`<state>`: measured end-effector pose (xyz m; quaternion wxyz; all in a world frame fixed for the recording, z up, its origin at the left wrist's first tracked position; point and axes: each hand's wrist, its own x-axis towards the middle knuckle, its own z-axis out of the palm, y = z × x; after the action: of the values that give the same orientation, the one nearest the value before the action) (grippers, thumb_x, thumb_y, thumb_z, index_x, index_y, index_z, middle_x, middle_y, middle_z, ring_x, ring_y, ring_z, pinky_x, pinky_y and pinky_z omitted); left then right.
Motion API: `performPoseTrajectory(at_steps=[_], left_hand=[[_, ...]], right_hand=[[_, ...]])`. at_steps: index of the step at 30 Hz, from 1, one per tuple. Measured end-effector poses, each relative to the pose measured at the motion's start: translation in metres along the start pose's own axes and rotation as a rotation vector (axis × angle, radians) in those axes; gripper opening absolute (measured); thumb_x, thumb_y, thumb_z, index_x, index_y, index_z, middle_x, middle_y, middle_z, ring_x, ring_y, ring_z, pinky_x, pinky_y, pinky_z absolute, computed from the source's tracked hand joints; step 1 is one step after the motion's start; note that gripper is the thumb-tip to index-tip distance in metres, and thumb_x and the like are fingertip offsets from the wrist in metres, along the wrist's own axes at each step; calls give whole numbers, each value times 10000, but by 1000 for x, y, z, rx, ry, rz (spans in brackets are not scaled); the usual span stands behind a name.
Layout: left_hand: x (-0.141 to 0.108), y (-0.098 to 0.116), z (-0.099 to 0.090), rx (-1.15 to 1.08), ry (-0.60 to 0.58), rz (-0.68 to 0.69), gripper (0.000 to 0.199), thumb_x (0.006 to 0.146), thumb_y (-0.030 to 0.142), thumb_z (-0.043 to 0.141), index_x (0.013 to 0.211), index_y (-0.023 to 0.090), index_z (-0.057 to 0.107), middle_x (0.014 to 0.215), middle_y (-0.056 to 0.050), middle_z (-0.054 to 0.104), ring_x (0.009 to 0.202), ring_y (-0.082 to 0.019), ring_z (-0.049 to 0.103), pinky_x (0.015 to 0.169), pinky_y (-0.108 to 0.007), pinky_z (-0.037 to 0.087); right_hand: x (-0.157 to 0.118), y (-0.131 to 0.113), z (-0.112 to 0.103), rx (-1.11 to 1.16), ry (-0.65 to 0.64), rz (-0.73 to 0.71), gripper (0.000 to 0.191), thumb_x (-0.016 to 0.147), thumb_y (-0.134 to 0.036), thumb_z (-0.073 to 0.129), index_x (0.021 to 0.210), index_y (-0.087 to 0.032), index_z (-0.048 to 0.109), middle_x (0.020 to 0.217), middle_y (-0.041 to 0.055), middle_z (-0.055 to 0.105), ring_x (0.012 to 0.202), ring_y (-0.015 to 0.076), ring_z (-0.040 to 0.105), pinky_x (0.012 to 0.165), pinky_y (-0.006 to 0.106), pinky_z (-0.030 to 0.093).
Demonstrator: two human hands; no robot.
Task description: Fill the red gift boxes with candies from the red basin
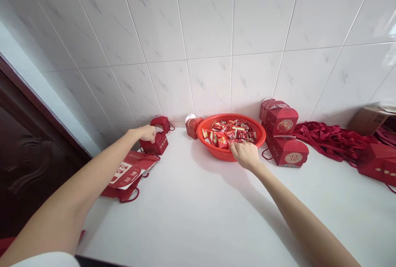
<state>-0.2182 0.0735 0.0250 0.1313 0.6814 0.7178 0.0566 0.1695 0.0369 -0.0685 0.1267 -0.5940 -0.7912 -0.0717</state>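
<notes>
My left hand [148, 134] is closed at the top of a small red gift box [158, 143] on the left part of the table. My fingers cover part of the box's top edge. My right hand [246, 154] is closed on the front rim of a round red plastic basket [213, 151]. Wrapped candies [222, 142] in red and some pale wrappers fill the basket. Another red box [161, 123] stands behind the one at my left hand. Against the basket's left side is an open red box [192, 128] with a white inner flap.
Flat red bags [130, 172] with cord handles lie front left. Stacked red boxes [287, 151] stand right of the basket. Further right are a heap of red ribbons [331, 139], another red box [375, 164] and a cardboard box [368, 120]. A tiled wall bounds the white table [192, 213].
</notes>
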Motion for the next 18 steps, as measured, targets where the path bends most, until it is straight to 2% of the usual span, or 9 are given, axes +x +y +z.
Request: performPoseTrajectory(at_steps=[3, 5, 8, 10, 12, 14, 16, 18], left_hand=[[3, 15, -9, 159, -25, -7, 106, 551, 254, 688, 528, 197, 603, 641, -40, 609, 773, -263, 560, 742, -336, 394], [-3, 29, -18, 25, -19, 72, 161, 607, 347, 682, 665, 199, 656, 762, -39, 661, 792, -248, 571, 716, -311, 405], [-19, 53, -30, -282, -79, 135, 338, 635, 459, 710, 839, 193, 670, 846, -43, 686, 772, -228, 599, 651, -283, 428], [-30, 70, -34, -455, -133, 168, 413, 643, 503, 743, 906, 197, 660, 815, -36, 679, 711, -206, 595, 603, -270, 429], [-40, 88, -32, -593, -197, 210, 434, 653, 528, 769, 911, 202, 645, 746, -21, 652, 626, -171, 564, 557, -258, 418], [-47, 105, -25, -713, -255, 260, 431, 652, 531, 791, 886, 202, 638, 714, -15, 636, 589, -149, 550, 545, -251, 423], [-50, 119, -15, -818, -298, 322, 428, 652, 516, 803, 896, 196, 658, 772, -37, 669, 641, -160, 588, 584, -261, 463], [-49, 130, -5, -892, -313, 377, 425, 666, 499, 798, 932, 186, 689, 866, -73, 706, 719, -187, 625, 634, -281, 496]], right_hand=[[0, 0, -1, 30, -8, 16, 516, 1031, -272, 292, 778, -156, 726, 790, 138, 751, 783, 229, 709, 643, 287, 369], [0, 1, -1, 91, -20, 27, 480, 1031, -273, 291, 859, -165, 726, 842, 122, 756, 838, 237, 712, 688, 290, 406], [1, 8, 0, 302, 26, 8, 369, 1010, -333, 375, 1224, -184, 637, 1149, 133, 721, 1067, 268, 674, 812, 332, 475], [1, 11, -1, 520, 94, -83, 537, 960, -420, 494, 1448, -202, 444, 1416, 160, 570, 1284, 291, 555, 950, 401, 480], [-1, 11, -7, 740, 146, -211, 771, 893, -498, 600, 1542, -223, 287, 1560, 167, 405, 1418, 304, 414, 1073, 466, 426], [-7, 7, -19, 914, 173, -307, 896, 852, -535, 657, 1571, -242, 210, 1600, 166, 332, 1434, 317, 388, 1115, 508, 394], [-17, 1, -35, 1047, 189, -353, 905, 856, -528, 666, 1578, -264, 190, 1605, 167, 318, 1373, 321, 466, 1094, 521, 425], [-28, -3, -53, 1177, 184, -373, 815, 889, -494, 635, 1568, -317, 221, 1614, 143, 307, 1301, 301, 539, 1044, 502, 481]])
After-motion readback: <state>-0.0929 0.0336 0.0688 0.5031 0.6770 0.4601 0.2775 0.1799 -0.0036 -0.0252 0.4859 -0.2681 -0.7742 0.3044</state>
